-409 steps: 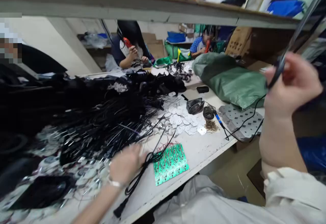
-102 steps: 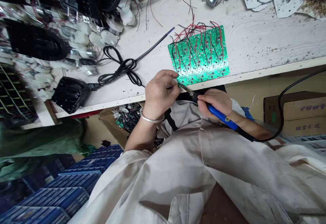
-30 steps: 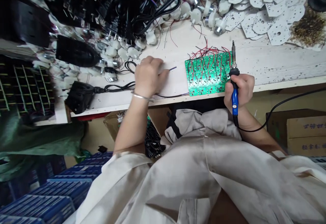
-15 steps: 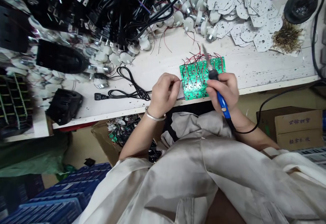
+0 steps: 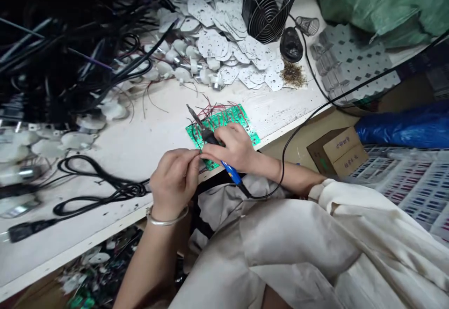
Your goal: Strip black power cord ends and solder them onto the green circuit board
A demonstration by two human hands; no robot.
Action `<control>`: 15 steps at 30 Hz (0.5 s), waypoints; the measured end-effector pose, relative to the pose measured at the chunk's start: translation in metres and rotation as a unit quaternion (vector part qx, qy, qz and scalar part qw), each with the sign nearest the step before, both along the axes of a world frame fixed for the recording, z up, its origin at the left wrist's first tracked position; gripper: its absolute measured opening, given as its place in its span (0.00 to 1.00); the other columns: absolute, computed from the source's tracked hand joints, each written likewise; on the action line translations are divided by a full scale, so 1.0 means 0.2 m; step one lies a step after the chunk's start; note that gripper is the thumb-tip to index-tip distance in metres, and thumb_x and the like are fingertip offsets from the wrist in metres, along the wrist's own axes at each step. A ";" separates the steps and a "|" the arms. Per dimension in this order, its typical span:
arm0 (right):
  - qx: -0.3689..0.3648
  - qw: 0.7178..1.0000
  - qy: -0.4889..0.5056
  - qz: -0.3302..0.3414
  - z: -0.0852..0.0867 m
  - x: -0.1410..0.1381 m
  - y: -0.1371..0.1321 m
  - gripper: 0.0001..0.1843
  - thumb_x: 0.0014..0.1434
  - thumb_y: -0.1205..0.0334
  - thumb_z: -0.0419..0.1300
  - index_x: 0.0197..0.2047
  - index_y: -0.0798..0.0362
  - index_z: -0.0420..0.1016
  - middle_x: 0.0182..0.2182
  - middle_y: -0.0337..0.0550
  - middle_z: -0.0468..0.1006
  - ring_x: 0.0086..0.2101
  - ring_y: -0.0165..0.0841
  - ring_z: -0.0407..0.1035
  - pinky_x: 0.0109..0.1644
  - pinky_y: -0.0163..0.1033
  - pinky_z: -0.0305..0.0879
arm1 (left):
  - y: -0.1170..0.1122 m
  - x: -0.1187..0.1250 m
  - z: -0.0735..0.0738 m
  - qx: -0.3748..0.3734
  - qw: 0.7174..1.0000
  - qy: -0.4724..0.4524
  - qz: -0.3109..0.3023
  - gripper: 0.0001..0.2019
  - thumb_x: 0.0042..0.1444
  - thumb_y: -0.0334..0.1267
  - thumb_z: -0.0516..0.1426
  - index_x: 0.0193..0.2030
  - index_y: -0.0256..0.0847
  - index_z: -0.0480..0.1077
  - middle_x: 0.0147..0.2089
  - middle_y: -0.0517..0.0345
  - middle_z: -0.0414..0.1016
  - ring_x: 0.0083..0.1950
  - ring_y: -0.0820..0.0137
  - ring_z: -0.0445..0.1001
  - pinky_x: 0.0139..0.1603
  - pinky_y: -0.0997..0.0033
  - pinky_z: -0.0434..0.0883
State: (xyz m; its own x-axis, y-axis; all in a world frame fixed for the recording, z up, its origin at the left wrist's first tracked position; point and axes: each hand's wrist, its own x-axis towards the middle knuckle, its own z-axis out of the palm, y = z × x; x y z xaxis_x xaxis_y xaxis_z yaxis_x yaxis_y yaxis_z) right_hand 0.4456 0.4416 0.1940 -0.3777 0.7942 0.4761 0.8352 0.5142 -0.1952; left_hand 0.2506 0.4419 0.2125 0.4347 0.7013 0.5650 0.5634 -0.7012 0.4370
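Observation:
A green circuit board (image 5: 242,122) lies on the white workbench (image 5: 115,147), with thin red and black wires rising from it. My right hand (image 5: 235,147) is shut around the blue handle of a soldering iron (image 5: 228,171), over the board's near edge. The iron's metal tip points to the board's far left corner. My left hand (image 5: 173,182) is just left of the board, its fingertips pinched together near my right hand. Whether those fingers hold a thin wire is hidden. A silver bangle (image 5: 164,220) circles my left wrist.
Black cables (image 5: 66,61), small white motors (image 5: 178,65) and white perforated plates (image 5: 217,47) are heaped along the bench's far side. A wire-guarded fan (image 5: 268,16), a green sack (image 5: 379,0), a cardboard box (image 5: 345,152) and a plastic crate (image 5: 410,187) stand to the right.
The view has swung, turning the bench and board in frame. My right hand has moved over the board's near edge, with the iron tilted towards its far left corner. My hands are closer together.

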 end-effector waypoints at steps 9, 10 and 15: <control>0.009 0.988 0.134 -0.081 -0.06 -0.09 0.00 0.13 0.67 0.50 0.60 0.37 0.46 0.82 0.31 0.40 0.67 0.36 0.30 0.63 0.48 0.39 0.62 | -0.04 0.13 0.00 -0.053 0.978 -0.119 0.165 0.03 0.66 0.35 0.59 0.39 0.45 0.73 0.34 0.60 0.75 0.36 0.70 0.74 0.37 0.67 0.72; 0.009 0.985 0.153 -0.079 -0.05 -0.07 -0.01 0.13 0.66 0.50 0.60 0.37 0.46 0.82 0.32 0.40 0.67 0.37 0.31 0.63 0.47 0.39 0.63 | -0.04 0.13 0.00 -0.043 0.980 -0.111 0.160 0.03 0.66 0.35 0.58 0.39 0.44 0.72 0.35 0.59 0.75 0.37 0.70 0.75 0.38 0.67 0.72; 0.090 0.970 0.228 0.001 -0.01 0.12 -0.11 0.11 0.68 0.54 0.57 0.44 0.47 0.79 0.34 0.41 0.70 0.35 0.30 0.69 0.36 0.38 0.67 | -0.01 0.02 0.00 -0.093 0.987 -0.033 0.127 0.06 0.66 0.35 0.56 0.37 0.42 0.71 0.36 0.57 0.77 0.40 0.69 0.76 0.41 0.67 0.74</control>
